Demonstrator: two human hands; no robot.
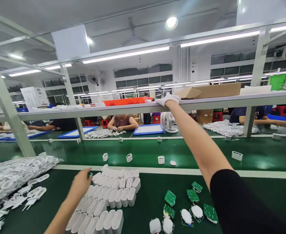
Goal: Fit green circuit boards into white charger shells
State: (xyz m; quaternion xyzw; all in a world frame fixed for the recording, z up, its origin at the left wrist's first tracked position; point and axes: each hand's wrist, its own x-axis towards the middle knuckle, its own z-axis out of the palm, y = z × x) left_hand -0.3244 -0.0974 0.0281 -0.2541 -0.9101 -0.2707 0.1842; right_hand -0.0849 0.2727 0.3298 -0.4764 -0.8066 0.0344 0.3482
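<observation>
My left hand (80, 183), bare, is closed at the fingertips on a small green and silver part (90, 175); its kind is too small to make out. Below and beside it stand rows of white oval plastic housings (118, 196), open end up. My right arm stretches forward and up, and my right hand (168, 99), in a white glove, is at the edge of the overhead shelf (133, 108). Its fingers are too unclear to show a grip. Several green circuit boards (170, 198), some with white rounded pieces (186, 216), lie on the right of the green bench.
Left lies a heap of white plug parts (18, 175). White housings (161, 160) sit on the green belt (143, 148) ahead. The shelf bears an orange tray (127, 101) and a cardboard box (218, 89). Across the belt a person (123, 123) works beside a white fan (168, 122).
</observation>
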